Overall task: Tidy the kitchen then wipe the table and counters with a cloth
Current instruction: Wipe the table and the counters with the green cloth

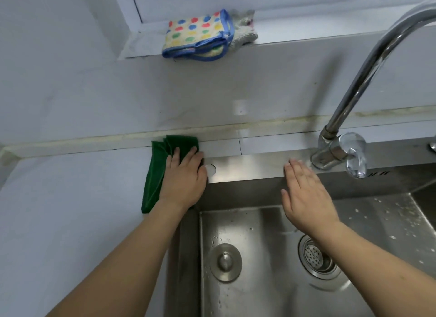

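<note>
A dark green cloth point(158, 168) lies folded on the pale counter point(70, 210), at the back left corner of the steel sink point(259, 170). My left hand point(184, 177) presses flat on the cloth with straight fingers, its fingertips pointing toward the wall. My right hand point(304, 194) hovers flat over the sink's back rim, fingers straight and together, holding nothing. It is just left of the tap's base.
A chrome tap point(339, 149) with a tall curved spout rises at the right. The wet sink basin holds a round plug point(225, 262) and a drain strainer point(316, 257). A spotted cloth with blue trim point(198, 35) lies on the window ledge above.
</note>
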`<state>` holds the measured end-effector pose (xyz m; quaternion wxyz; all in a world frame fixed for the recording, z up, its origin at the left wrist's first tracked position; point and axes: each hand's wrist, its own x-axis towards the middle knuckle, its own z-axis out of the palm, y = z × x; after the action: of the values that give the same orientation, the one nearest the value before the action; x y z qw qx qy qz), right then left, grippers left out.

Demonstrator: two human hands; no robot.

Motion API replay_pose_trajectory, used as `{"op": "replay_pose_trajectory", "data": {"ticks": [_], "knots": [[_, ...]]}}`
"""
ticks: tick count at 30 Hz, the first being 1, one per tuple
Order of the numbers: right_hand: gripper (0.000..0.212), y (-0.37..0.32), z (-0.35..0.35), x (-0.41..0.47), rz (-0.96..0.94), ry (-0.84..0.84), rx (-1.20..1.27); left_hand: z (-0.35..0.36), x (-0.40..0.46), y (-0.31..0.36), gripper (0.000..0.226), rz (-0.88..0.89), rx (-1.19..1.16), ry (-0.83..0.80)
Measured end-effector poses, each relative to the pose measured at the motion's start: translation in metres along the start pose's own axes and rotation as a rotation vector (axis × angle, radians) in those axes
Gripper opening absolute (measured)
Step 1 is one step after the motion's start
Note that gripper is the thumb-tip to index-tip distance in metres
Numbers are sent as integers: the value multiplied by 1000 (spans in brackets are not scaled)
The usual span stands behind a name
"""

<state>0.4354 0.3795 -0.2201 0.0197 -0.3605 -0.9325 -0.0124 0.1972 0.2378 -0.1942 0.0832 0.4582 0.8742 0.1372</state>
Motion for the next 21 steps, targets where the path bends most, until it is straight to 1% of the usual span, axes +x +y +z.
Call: {"op": "replay_pose_trajectory", "data": {"ticks": [3, 5, 6, 8, 10, 12, 14, 18, 21], "knots": [[66, 7, 2, -3, -16, -1, -16, -7, -2, -4, 68, -36, -87, 2], [67, 6, 2, -2, -15, -5, -7, -8, -7, -7, 73, -90, 26, 61], [66, 5, 1, -2, -7, 0, 6, -8, -8, -7, 73, -160, 84, 78], [66, 3, 2, -2, -1, 19, 18, -5, -8, -6, 70, -292, 116, 66], [68, 3, 1, -2, -18, 24, 20, -5, -4, -4, 59, -328, 109, 64], [73, 4, -1, -2, -29, 8, 32, -4, 2, -1, 49, -320, 102, 71], [76, 5, -3, -2, -40, -13, 35, -2, 5, 5, 48, -293, 74, 58], [68, 6, -3, -2, -55, -17, 29, 6, 8, 28, 49, -176, 87, 52], [67, 11, -1, -2, -69, -26, 47, 10, 13, 59, 50, -73, 65, -3]]}}
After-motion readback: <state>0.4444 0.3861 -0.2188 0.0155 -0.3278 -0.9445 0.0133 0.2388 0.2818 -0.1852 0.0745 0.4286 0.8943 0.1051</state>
